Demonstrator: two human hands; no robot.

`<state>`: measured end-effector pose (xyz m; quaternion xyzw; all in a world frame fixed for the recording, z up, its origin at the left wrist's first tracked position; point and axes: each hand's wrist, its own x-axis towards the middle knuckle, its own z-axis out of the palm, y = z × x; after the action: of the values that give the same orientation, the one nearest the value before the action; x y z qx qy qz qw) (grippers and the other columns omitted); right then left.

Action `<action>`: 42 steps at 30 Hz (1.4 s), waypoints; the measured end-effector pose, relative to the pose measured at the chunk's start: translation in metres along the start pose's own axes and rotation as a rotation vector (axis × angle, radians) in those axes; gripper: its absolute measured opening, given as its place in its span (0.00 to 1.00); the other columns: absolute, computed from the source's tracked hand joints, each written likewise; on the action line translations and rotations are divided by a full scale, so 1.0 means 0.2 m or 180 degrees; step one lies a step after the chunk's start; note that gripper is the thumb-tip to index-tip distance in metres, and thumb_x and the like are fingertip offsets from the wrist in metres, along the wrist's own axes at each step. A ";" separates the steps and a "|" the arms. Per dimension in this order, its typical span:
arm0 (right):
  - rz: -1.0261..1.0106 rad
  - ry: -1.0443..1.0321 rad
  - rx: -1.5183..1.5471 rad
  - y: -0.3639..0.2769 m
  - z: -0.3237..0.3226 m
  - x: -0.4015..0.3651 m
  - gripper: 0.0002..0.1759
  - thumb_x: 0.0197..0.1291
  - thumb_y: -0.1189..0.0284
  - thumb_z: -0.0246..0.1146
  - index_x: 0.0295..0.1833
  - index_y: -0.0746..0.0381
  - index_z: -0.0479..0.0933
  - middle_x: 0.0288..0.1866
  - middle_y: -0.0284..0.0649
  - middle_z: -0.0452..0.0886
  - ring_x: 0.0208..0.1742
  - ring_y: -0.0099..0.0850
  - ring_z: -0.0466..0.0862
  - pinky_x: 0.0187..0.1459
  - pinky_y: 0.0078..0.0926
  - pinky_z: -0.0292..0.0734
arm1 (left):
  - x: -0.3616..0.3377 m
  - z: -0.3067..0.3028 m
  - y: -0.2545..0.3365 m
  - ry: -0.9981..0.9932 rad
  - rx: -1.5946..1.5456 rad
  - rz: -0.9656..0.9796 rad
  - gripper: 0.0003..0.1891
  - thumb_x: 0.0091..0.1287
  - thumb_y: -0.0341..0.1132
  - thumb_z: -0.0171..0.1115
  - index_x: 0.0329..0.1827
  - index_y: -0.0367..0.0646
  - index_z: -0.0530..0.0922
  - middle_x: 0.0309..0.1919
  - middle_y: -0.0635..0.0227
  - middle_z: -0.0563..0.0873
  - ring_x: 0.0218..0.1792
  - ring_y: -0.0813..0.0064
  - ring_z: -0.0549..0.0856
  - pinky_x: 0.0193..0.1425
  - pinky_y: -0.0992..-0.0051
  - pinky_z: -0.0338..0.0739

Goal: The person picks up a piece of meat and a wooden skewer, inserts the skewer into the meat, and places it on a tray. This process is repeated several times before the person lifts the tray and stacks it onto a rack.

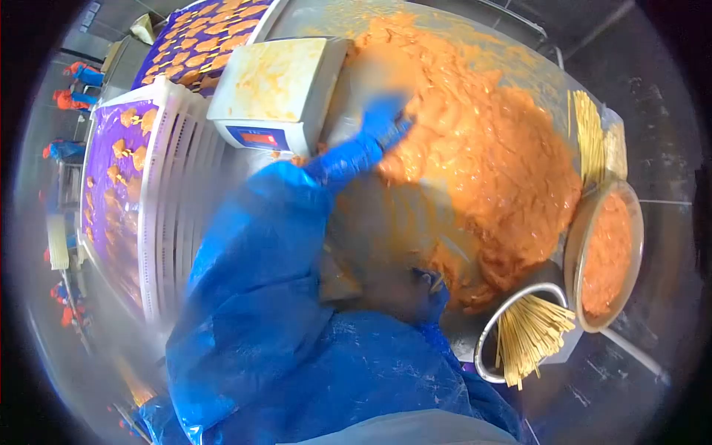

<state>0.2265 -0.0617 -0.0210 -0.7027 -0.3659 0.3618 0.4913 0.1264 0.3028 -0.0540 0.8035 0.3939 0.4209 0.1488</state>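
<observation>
Left hand (386, 104), blue-sleeved: at glossy orange meat heap (489, 156); blurred, grip indeterminable | Right hand (432, 286): near blue plastic apron (371, 371); grip indeterminable | Heap: on grey metal table (319, 16), beside white box-shaped scale (271, 81)

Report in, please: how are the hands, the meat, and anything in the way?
Left hand at orange meat pile's edge, grip blurred. Right hand mostly obscured, grip unclear. Meat heaped in the open. Scale close beside left forearm.
</observation>
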 end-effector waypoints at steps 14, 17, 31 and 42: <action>0.0046 -0.0045 -0.0042 0.05 -0.04 0.01 0.16 0.70 0.62 0.57 0.41 0.64 0.82 0.30 0.40 0.82 0.32 0.30 0.81 0.37 0.28 0.76 | 0.90 0.13 -0.53 -0.0329 0.1369 -0.0365 0.22 0.63 0.55 0.59 0.58 0.60 0.81 0.58 0.65 0.82 0.60 0.54 0.78 0.63 0.54 0.73; 0.0136 -0.0162 0.0007 0.15 -0.04 -0.02 0.15 0.69 0.64 0.57 0.41 0.64 0.81 0.30 0.40 0.81 0.31 0.30 0.81 0.36 0.30 0.75 | 0.67 0.19 -0.34 -0.0742 0.0980 -0.0341 0.23 0.62 0.51 0.60 0.60 0.59 0.80 0.60 0.63 0.80 0.60 0.53 0.77 0.64 0.54 0.72; -0.0050 0.0083 0.0166 0.16 -0.03 0.04 0.17 0.73 0.62 0.53 0.37 0.63 0.78 0.32 0.36 0.79 0.33 0.25 0.77 0.37 0.24 0.73 | -0.48 -0.38 0.43 -0.1031 -0.1463 -0.0046 0.19 0.62 0.38 0.58 0.57 0.49 0.81 0.54 0.57 0.83 0.55 0.54 0.80 0.61 0.58 0.74; -0.0803 -0.0014 0.0011 0.21 -0.20 -0.15 0.12 0.71 0.63 0.54 0.39 0.60 0.74 0.28 0.35 0.78 0.26 0.22 0.73 0.30 0.21 0.69 | -1.18 -0.58 0.63 -0.0517 -0.1332 -0.0685 0.18 0.60 0.35 0.62 0.53 0.41 0.81 0.44 0.52 0.83 0.45 0.52 0.82 0.53 0.62 0.77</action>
<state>0.2537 -0.1145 -0.0471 -0.6495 -0.4519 0.2993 0.5333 0.0191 0.0320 -0.0456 0.7399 0.3682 0.4090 0.3870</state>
